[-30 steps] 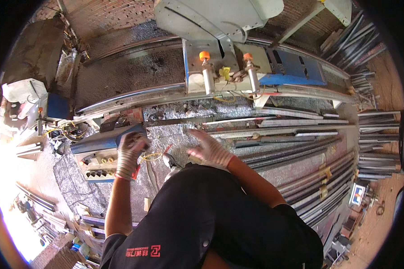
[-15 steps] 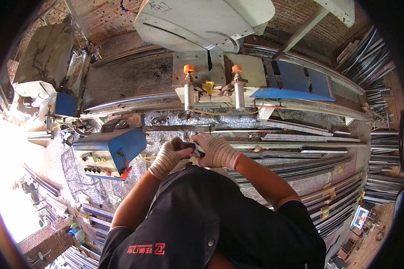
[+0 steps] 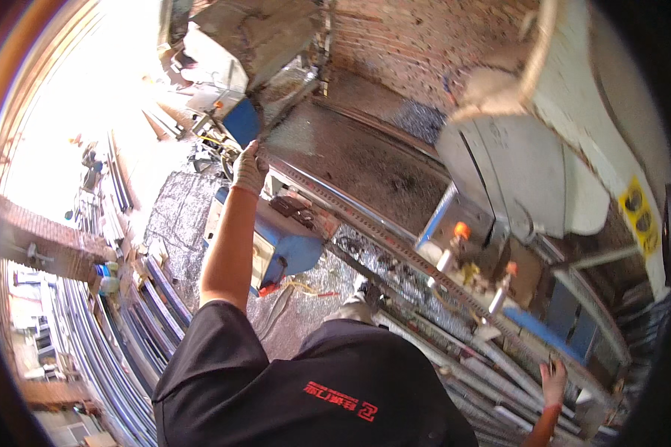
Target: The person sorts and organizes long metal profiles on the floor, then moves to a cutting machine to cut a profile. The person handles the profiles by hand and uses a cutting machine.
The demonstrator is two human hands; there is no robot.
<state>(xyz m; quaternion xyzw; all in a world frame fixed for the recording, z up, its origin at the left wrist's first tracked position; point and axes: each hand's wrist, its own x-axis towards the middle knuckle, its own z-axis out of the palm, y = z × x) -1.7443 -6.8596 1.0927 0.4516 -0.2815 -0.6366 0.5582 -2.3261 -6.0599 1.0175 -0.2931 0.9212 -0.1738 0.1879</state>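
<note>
A long, thin tape measure with marks along it stretches diagonally in front of the machine's bed. At its far left end, my left hand, in a striped work glove, is closed on it with the arm reaching out. My right hand, low at the right, has its fingers closed round a small dark part at the tape's other end; the details there are blurred. The strip passes the two orange-topped clamps of the saw machine.
A blue and cream machine box stands beside my left arm. Long metal profiles lie in front of the bed, and more profiles are stacked at the lower left. A brick wall rises behind.
My hands were together at my waist round a small dark object; now they are spread wide, with the tape drawn out between them. The view has turned to the left.
</note>
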